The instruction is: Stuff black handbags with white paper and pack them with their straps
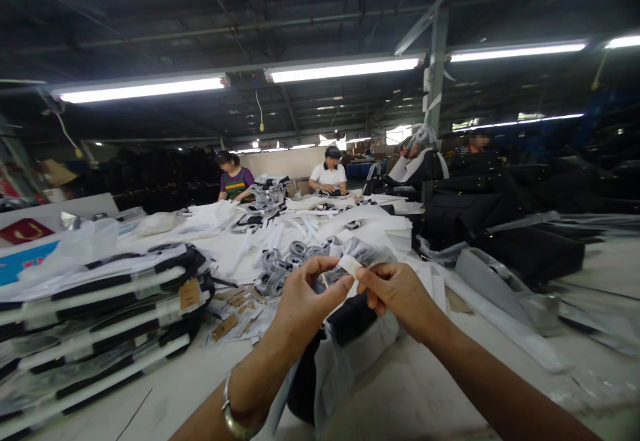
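Between my two hands, raised over the table, is a small white strip (350, 266), perhaps a label or piece of tape. My left hand (313, 294) pinches its left end between thumb and fingers, and a silver bangle circles that wrist. The strip's right end sits in the pinch of my right hand (395, 291). Below my hands lies a black item partly wrapped in white sheet (350, 354), much of it hidden by my left arm. Just beyond my fingers is a heap of rolled grey and clear straps (283, 264).
Wrapped black-and-white bundles (110, 308) are stacked at left, near brown tags (225, 326). Black bags (465, 214) pile up on the right, beside a long white wrapped piece (500, 314). Two people (329, 176) work across the table. A post (437, 74) rises behind.
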`<state>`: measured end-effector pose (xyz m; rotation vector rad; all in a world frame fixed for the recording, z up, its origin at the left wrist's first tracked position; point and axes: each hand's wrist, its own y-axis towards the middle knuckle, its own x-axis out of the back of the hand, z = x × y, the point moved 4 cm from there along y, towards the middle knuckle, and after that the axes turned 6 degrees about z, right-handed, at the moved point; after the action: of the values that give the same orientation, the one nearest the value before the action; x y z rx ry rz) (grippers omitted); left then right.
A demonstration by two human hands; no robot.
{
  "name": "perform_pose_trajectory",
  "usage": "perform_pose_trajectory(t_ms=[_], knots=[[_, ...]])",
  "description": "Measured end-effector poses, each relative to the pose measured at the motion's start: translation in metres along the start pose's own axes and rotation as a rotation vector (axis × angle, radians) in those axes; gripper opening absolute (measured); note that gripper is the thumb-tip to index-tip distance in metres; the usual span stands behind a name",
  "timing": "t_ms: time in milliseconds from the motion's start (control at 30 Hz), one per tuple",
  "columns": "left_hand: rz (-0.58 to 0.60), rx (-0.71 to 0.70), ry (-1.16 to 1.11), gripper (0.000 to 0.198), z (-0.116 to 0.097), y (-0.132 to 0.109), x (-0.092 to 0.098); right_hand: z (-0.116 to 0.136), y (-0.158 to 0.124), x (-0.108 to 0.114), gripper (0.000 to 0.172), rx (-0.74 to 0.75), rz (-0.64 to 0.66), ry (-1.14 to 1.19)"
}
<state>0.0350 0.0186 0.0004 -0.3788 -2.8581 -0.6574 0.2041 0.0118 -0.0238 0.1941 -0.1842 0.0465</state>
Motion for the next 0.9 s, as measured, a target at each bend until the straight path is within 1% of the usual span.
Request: perform_pose_trajectory(t_ms=[133,200,267,333,367,400,433,467,533,600,633,700,800,833,867,900], knots=[[0.041,0.123,-0.127,0.042,0.002,-0.001,-0.002,-0.022,0.012,-0.003,0.055,0.017,0.01,-0.002],[0.059,0.133,-0.184,0.044,0.001,-0.001,-0.002,-0.033,0.013,-0.001,0.055,0.002,-0.004,-0.035],[0.077,0.133,-0.206,0.045,0.001,0.001,-0.002,-0.038,0.007,0.003,0.051,-0.005,-0.037,-0.051],[0.079,0.163,-0.213,0.047,0.004,0.002,-0.001,-0.034,-0.005,0.008,0.046,0.016,-0.096,-0.001],[0.073,0.181,-0.214,0.048,0.006,0.003,-0.001,-0.03,-0.012,0.01,0.046,0.033,-0.133,0.055],[0.065,0.194,-0.213,0.05,0.008,0.004,0.0,-0.025,-0.02,0.012,0.052,0.051,-0.166,0.122],[0.054,0.197,-0.21,0.051,0.01,0.005,0.0,-0.019,-0.027,0.012,0.062,0.065,-0.187,0.194],[0.045,0.189,-0.204,0.051,0.01,0.006,0.0,-0.014,-0.034,0.01,0.073,0.077,-0.188,0.263],[0.034,0.154,-0.187,0.051,0.009,0.007,-0.001,-0.003,-0.042,0.003,0.087,0.092,-0.14,0.38],[0.025,0.117,-0.152,0.047,0.006,0.004,-0.003,0.005,-0.046,-0.006,0.093,0.082,-0.082,0.472],[0.025,0.1,-0.119,0.044,0.004,0.002,-0.005,0.008,-0.047,-0.01,0.093,0.078,-0.063,0.511],[0.02,0.06,-0.037,0.037,-0.002,-0.002,-0.01,0.016,-0.046,-0.016,0.084,0.097,-0.027,0.567],[0.003,-0.003,0.003,0.031,-0.008,-0.006,-0.017,0.028,-0.041,-0.021,0.053,0.17,0.018,0.578],[-0.003,-0.021,-0.011,0.03,-0.009,-0.007,-0.019,0.03,-0.039,-0.022,0.045,0.181,0.01,0.568],[-0.002,-0.037,-0.03,0.029,-0.01,-0.008,-0.02,0.031,-0.036,-0.022,0.041,0.18,-0.015,0.557],[0.011,-0.053,-0.047,0.028,-0.01,-0.009,-0.02,0.031,-0.033,-0.021,0.041,0.169,-0.052,0.55]])
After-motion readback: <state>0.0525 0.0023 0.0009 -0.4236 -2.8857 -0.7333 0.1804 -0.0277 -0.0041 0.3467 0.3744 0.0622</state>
